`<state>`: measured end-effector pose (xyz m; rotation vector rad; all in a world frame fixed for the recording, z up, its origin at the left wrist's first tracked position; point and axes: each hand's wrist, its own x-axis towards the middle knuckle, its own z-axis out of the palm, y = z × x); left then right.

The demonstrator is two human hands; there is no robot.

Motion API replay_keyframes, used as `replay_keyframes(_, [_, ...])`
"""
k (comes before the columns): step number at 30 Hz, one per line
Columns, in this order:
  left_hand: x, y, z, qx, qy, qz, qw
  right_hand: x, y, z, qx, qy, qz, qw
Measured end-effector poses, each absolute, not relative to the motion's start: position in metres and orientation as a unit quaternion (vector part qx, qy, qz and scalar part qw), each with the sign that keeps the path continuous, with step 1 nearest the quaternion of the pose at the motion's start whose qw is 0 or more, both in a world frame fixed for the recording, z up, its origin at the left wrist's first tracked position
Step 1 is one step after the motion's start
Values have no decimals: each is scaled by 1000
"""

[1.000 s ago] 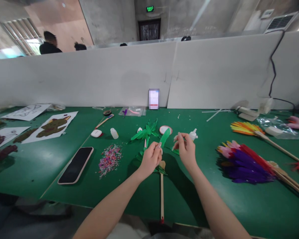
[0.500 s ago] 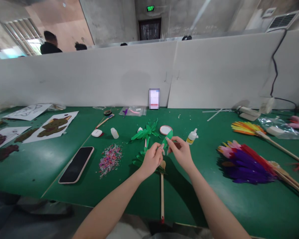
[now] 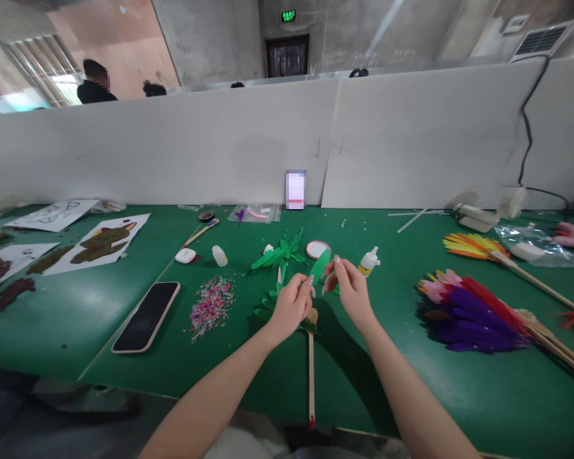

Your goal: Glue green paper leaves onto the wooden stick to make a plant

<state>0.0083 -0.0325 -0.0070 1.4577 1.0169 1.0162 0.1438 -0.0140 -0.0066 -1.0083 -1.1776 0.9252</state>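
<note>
My left hand [image 3: 291, 305] pinches a green feather [image 3: 319, 264] near its lower end, and the feather points up and to the right. Just right of the feather is my right hand [image 3: 353, 290], its fingers curled and the fingertips brought together; I cannot make out whether something small is between them. A pile of green feathers [image 3: 282, 250] lies beyond my left hand. Under my hands lies a wooden-handled fan [image 3: 310, 370] with green feathers at its head, partly hidden. A white glue bottle [image 3: 368, 260] stands beside my right hand.
A heap of colourful confetti bits [image 3: 213, 306], a phone [image 3: 148, 317] and a small white bottle [image 3: 219, 256] lie to the left. On the right are a purple and red feather fan [image 3: 483, 319] and a yellow one [image 3: 476, 245]. A white partition [image 3: 196, 146] stands behind.
My right hand's fingertips have come off the green feather and moved slightly up and right. More of the feather shows now. My left hand has kept its place.
</note>
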Motion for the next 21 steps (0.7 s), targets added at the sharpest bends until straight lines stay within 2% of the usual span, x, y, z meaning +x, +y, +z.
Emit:
replay_keyframes(7, [8, -32, -7, 619, 420, 421, 513, 139, -16, -13, -441, -543, 419, 578])
replay_keyframes(21, [9, -33, -5, 610, 421, 428, 517, 139, -15, -12, -430, -539, 422, 589])
